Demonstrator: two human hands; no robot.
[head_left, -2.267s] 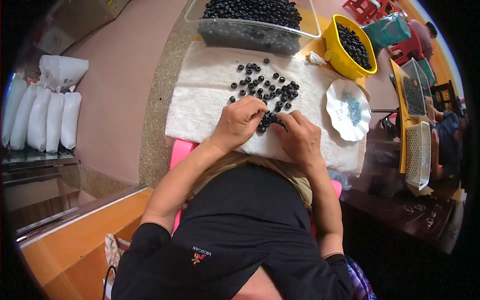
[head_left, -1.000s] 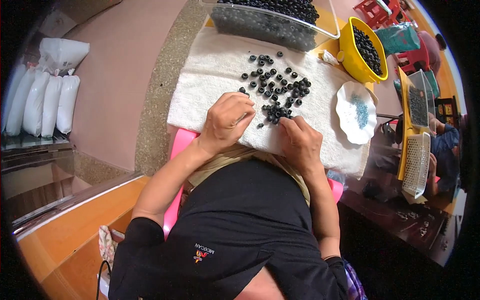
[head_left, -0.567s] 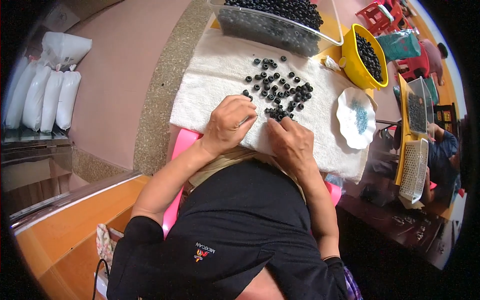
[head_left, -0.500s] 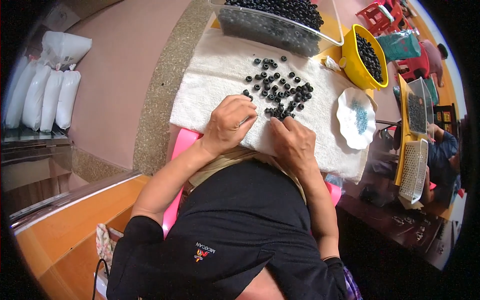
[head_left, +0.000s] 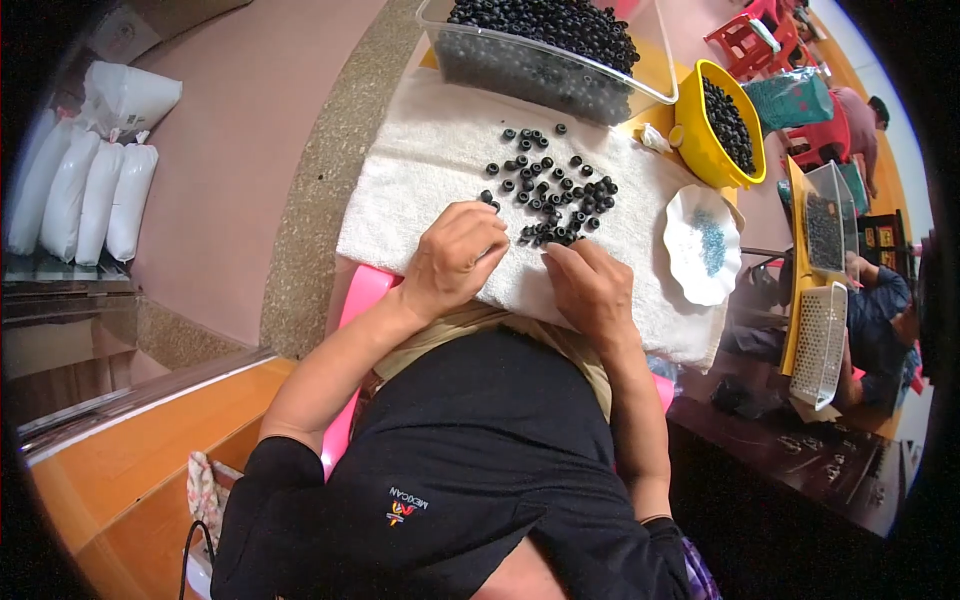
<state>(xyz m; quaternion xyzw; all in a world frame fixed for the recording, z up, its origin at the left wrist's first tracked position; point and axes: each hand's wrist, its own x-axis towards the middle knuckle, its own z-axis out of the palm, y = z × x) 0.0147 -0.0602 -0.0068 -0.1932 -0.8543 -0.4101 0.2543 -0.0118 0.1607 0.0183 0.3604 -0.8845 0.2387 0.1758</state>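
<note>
Small black round pieces (head_left: 552, 200) with holes through them lie scattered on a white towel (head_left: 405, 190). My left hand (head_left: 455, 255) is closed at the left of these pieces, its fingers curled under. Whatever it holds is hidden behind the fingers. A couple of black pieces lie right at its knuckles. Close to the near edge of the scatter, my right hand (head_left: 592, 288) rests with thumb and fingers bent together. Its fingertips are beside a tight cluster of pieces (head_left: 548, 236), and I cannot see what is between them.
Beyond the towel stands a transparent bin (head_left: 530, 75) of black pieces. Right of it is a yellow basket (head_left: 700, 150) of more. A white scalloped dish (head_left: 680, 265) holds tiny blue grains. White sacks (head_left: 130, 205) stand far left. Another person (head_left: 885, 320) sits at right by a perforated basket (head_left: 820, 345).
My right fingertips have drawn slightly right, away from the near cluster of pieces. The left hand stays closed in nearly the same spot. The whole view has shifted a little.
</note>
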